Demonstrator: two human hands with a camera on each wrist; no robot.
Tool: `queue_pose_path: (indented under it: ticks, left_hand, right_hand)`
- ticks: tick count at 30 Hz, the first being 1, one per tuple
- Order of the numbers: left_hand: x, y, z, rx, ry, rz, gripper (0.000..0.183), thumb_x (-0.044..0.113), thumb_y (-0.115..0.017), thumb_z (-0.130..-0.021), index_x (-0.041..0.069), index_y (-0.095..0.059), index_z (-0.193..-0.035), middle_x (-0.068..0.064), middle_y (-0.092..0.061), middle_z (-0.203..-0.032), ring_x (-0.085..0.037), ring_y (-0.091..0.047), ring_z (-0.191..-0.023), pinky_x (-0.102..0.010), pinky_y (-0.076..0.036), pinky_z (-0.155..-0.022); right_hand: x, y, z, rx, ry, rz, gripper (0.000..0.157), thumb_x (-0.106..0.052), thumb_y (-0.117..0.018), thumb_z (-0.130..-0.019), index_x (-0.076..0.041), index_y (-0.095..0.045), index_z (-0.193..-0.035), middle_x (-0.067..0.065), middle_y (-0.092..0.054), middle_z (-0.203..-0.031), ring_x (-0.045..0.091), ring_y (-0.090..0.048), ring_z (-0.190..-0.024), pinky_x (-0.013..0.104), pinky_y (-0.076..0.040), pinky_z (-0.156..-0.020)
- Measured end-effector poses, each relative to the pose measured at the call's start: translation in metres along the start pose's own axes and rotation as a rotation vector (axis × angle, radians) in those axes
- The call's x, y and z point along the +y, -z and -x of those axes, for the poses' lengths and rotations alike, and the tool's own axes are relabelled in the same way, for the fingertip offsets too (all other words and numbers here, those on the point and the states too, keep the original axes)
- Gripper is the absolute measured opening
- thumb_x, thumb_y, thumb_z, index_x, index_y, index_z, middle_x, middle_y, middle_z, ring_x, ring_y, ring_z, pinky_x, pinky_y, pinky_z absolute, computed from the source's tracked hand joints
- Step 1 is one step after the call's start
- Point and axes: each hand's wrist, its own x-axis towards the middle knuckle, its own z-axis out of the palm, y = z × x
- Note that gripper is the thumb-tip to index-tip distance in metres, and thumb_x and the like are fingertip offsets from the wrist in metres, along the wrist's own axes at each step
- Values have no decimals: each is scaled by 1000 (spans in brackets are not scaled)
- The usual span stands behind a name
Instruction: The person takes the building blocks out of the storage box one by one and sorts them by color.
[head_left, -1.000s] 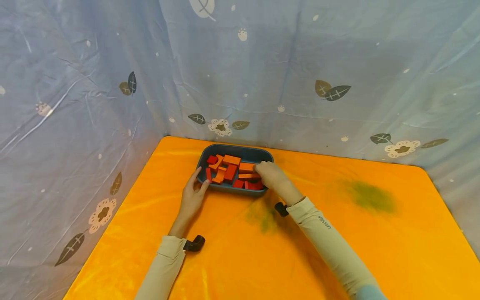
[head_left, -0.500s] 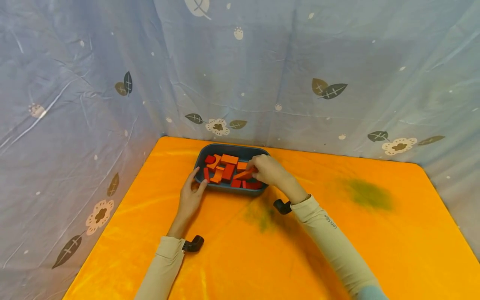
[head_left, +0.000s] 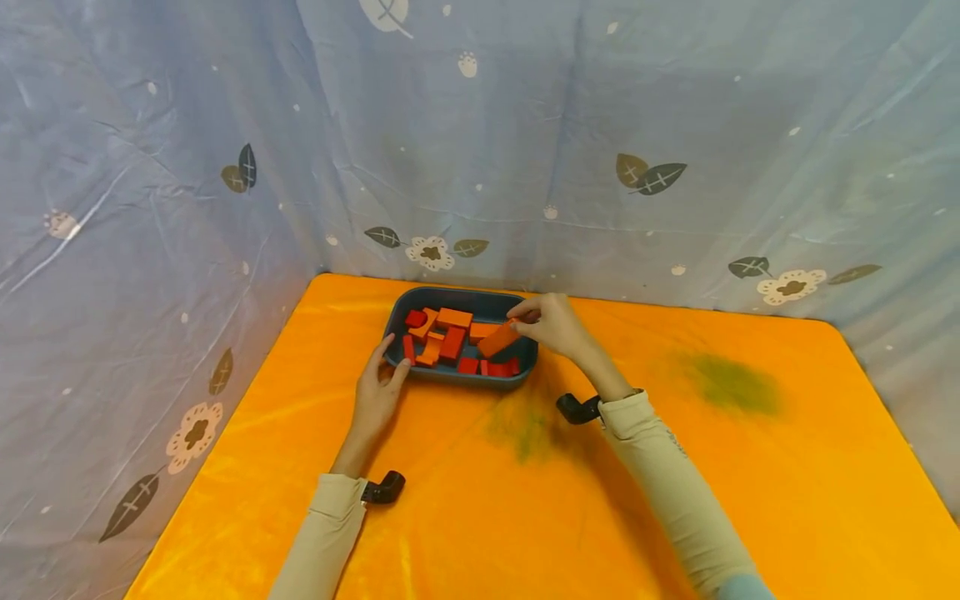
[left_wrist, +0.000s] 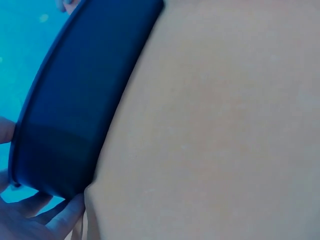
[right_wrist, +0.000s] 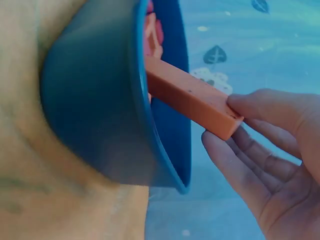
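A dark blue rectangular bin point(head_left: 450, 379) holds several red and orange toy blocks of various shapes, among them an orange arch point(head_left: 424, 323) and a red oblong block point(head_left: 452, 343). My right hand point(head_left: 557, 327) pinches one end of a long orange block point(right_wrist: 192, 100) between thumb and fingertips. That block slants up at the bin's right side, its far end still within the rim. At the left end, my left hand point(head_left: 377, 402) holds the bin; in the left wrist view its fingers point(left_wrist: 67, 220) lie against the bin's outer wall.
The bin stands on an orange-yellow cloth-covered table point(head_left: 480, 500) near its back edge. A pale blue-grey curtain point(head_left: 570, 167) with leaf and flower prints rises behind and at the left. Dark greenish smudges point(head_left: 731, 383) mark the cloth on the right.
My right hand has taken hold of the orange block, then tilted it and raised its end up and to the right. My left hand has stayed at the bin.
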Motion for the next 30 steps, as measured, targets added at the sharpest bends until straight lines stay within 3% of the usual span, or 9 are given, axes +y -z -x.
queue_pose_path:
  ticks: [5, 10, 17, 24, 30]
  left_hand:
    - [-2, 1, -1, 0, -12, 6, 56, 11, -56, -100, -1, -34, -150, -25, -33, -152, -41, -41, -132, -54, -40, -104]
    - [0, 0, -1, -2, -14, 0, 56, 12, -55, -101, -1, -34, -150, -24, -30, -154, -40, -35, -137, -54, -38, -106]
    - [-2, 0, -1, -4, -3, -5, 55, 12, -55, -101, -1, -34, -150, -24, -29, -155, -40, -33, -139, -55, -37, -106]
    - [-38, -4, -15, 20, -21, -16, 56, 22, -57, -100, 10, -37, -151, -15, -30, -157, -32, -30, -142, -55, -37, -107]
    - [-43, -5, -16, 40, -36, -16, 55, 24, -59, -100, 13, -40, -150, -13, -35, -154, -32, -39, -136, -53, -41, -104]
  right_hand:
    - [9, 11, 8, 34, -63, -103, 21, -10, -72, -89, 1, -75, -107, 18, -71, -108, 31, -69, -86, 34, -56, -68]
    - [20, 21, 15, 74, -145, -307, 27, -7, -72, -89, 8, -71, -111, 23, -68, -111, 35, -70, -88, 33, -58, -73]
    - [32, 29, 22, 136, -232, -379, 30, -10, -73, -89, 8, -70, -113, 24, -67, -115, 31, -71, -87, 29, -58, -74]
    - [40, 37, 30, 173, -350, -610, 36, -5, -68, -92, 14, -61, -122, 31, -60, -123, 15, -72, -80, 41, -54, -88]
    - [51, 41, 39, 224, -404, -658, 40, -5, -65, -94, 16, -56, -127, 32, -56, -128, 11, -71, -83, 43, -52, -91]
